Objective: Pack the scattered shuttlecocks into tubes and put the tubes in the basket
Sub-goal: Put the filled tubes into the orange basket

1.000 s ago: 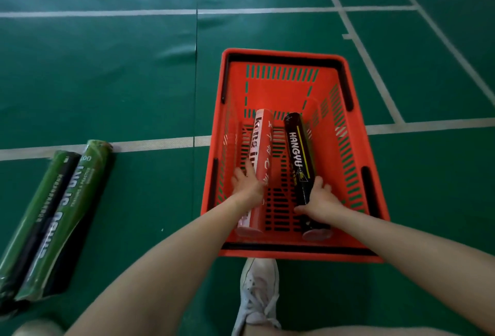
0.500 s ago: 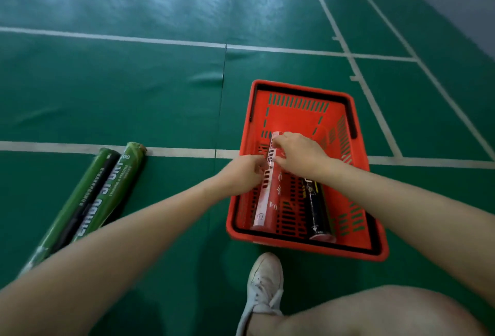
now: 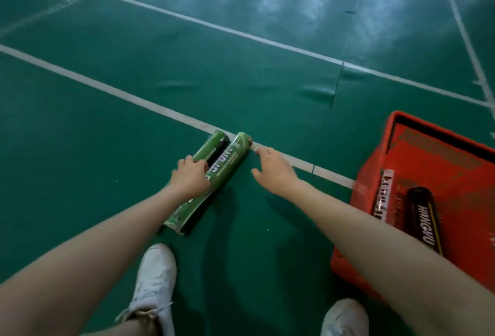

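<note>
Though half under left hand (image 3: pixel 190 178), two green tubes (image 3: pixel 235 154).

Left hand (image 3: pixel 190 178) covers green tube (image 3: pixel 213 145); blurred basket (image 3: pixel 372 160) cut off right.

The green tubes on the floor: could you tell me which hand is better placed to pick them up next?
Left, most likely. The left hand lies on the green tubes with fingers curled over them; the right hand is open beside them, not touching, though nearer the red basket.
</note>
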The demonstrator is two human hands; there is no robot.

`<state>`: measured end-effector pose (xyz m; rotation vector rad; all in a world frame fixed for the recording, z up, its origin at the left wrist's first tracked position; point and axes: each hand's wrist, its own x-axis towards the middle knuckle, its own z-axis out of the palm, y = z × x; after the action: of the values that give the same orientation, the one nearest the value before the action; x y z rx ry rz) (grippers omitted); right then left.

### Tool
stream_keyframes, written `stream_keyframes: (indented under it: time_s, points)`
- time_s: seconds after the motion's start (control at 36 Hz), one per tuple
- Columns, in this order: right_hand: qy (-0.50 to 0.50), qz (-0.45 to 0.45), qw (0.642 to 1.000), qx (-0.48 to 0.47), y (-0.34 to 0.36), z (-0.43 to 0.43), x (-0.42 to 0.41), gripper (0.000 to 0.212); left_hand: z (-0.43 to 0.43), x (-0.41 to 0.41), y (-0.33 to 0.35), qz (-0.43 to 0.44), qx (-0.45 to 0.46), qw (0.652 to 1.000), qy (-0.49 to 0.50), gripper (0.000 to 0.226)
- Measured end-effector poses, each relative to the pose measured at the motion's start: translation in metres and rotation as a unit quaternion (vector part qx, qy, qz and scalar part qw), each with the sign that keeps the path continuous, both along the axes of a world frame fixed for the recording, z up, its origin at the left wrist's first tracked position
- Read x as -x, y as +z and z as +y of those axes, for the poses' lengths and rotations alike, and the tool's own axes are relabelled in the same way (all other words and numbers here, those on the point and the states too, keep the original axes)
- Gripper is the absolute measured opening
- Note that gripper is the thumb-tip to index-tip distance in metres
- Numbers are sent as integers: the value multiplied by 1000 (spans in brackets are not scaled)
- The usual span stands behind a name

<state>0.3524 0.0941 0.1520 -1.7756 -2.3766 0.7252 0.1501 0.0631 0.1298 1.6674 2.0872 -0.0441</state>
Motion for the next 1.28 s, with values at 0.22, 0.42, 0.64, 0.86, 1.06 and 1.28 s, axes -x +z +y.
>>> stream_keyframes:
  time_s: [0.22, 0.42, 0.64, 0.86, 1.06, 1.28]
  points:
    - [-76, 25, 972, 221, -102, 16, 98, 67, -2, 87, -82, -25, 123, 983, 138, 53]
    - [-269, 150, 862, 403, -161, 8, 143, 92, -2, 122, -140, -55, 174, 970, 161, 72]
    - [-358, 284, 787, 414, -192, -3, 178, 96, -8, 147, -161, -146, 151, 966, 153, 92]
    - [-408, 311, 780, 358, -175, -8, 151, 87, -5, 128, -134, -122, 81, 983, 114, 92]
    - [-390, 407, 776, 282, -110, 7, 76, 73, 9, 74, -81, -221, 38, 965, 138, 83]
    - [-365, 458, 787, 194, -14, -1, -22, 67, 19, -20, 10, -351, -3, 929, 118, 48]
